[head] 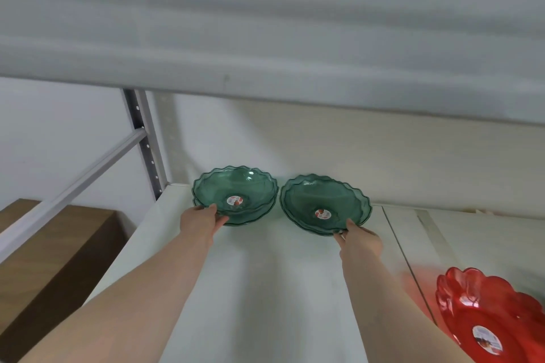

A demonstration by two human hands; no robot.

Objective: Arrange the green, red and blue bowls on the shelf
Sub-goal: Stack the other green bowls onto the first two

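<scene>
Toward the back of the white shelf (265, 274) sit two small stacks of translucent green bowls, side by side and nearly touching — each top bowl empty except for a round sticker at its centre. The left hand (200, 222) pinches the near rim of the left green stack (236, 191); the right hand (361, 240) grips the near rim of the right green stack (324, 203). A red bowl (486, 315) lies at the shelf's near right. Overhead, an upper shelf board (265, 38) limits headroom — a brown cardboard box (59, 259) stands lower left.
</scene>
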